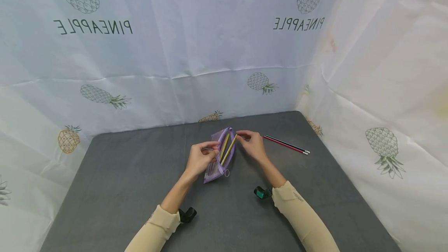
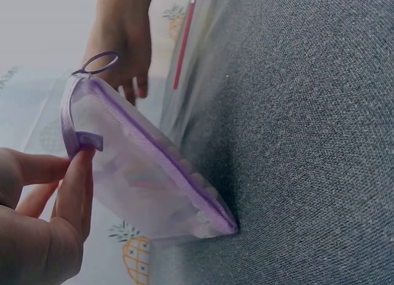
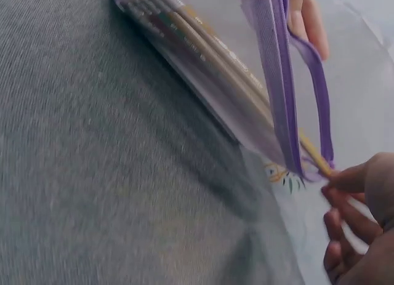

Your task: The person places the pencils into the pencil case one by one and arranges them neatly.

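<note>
The left hand (image 1: 202, 158), fingers curled, pinches the open rim of a translucent purple zip pouch (image 1: 211, 173); the right hand (image 1: 254, 145) pinches a slender yellow pencil (image 1: 229, 150) slanting into it.

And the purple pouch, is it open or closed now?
Open: the pouch gapes in the head view, its edge held by the left hand, with yellow pencils visible inside.

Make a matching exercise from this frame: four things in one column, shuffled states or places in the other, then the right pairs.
Things:
1. Left hand
2. Right hand
3. Pouch
4. Loose red pencil

States or places:
A. Purple-trimmed, mouth open
B. Outside the pouch, on the grey table
C. Holding the pouch's edge
D. Pinching the end of a yellow pencil

Pairs: 1-C, 2-D, 3-A, 4-B
</note>
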A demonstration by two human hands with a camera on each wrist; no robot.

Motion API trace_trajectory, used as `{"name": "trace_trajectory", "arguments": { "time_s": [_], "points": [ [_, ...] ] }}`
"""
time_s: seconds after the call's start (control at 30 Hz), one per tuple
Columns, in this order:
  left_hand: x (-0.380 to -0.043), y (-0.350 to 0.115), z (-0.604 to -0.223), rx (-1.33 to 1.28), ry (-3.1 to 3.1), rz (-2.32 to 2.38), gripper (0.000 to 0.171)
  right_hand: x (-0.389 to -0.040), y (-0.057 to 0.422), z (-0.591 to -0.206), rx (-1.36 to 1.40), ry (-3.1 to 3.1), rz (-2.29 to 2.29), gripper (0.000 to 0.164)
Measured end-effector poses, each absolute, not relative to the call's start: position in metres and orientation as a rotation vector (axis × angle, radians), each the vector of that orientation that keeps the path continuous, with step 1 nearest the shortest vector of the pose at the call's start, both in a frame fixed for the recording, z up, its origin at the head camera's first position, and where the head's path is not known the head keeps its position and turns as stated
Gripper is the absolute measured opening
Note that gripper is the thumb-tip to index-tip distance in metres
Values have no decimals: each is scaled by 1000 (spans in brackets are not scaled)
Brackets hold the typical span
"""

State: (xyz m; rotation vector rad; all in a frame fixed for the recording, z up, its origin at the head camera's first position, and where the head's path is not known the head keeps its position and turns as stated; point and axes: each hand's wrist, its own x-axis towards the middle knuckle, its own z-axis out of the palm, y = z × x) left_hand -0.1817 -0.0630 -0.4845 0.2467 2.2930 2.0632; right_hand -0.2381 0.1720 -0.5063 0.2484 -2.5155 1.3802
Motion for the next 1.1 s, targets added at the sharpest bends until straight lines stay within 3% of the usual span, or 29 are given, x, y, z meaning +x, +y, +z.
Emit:
{"name": "trace_trajectory", "arguments": {
  "time_s": [0.4, 0.57, 0.8, 1.1],
  "points": [
    [-180, -63, -484, 245, 2291, 2065, 31, -233, 155, -508, 546, -2509, 1130, 16],
    [-180, -64, -484, 234, 2283, 2079, 30, -231, 169, -507, 409, -2474, 1194, 12],
    [-180, -64, -483, 224, 2291, 2065, 30, -236, 230, -519, 207, -2486, 1189, 15],
    [-180, -64, -483, 224, 2282, 2068, 30, -235, 298, -532, -93, -2702, 767, 16]
  ]
}}
